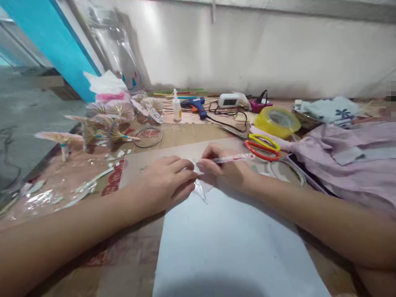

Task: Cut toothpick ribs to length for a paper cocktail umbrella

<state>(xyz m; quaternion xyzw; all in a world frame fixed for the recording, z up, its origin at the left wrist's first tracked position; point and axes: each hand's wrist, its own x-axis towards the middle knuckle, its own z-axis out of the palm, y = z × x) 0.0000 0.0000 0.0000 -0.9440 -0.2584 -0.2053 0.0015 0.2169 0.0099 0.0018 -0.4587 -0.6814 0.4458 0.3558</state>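
Note:
My left hand point(167, 179) lies knuckles up on the work surface, its fingertips pressing a small clear, folded piece of plastic or paper point(201, 189). My right hand point(224, 171) is closed round a pen point(233, 158) with a clear, red-marked barrel, its tip at the top of that piece. Both hands meet at the far end of a large white sheet point(235, 247) that lies on brown cardboard point(192, 134).
Scissors with red and yellow handles point(262, 146) lie right of my hands, by a yellow tape roll point(277, 121). Behind are a blue glue gun point(196, 105), a glue bottle point(176, 107) and small paper umbrellas point(102, 123). Pink cloth point(346, 161) covers the right side.

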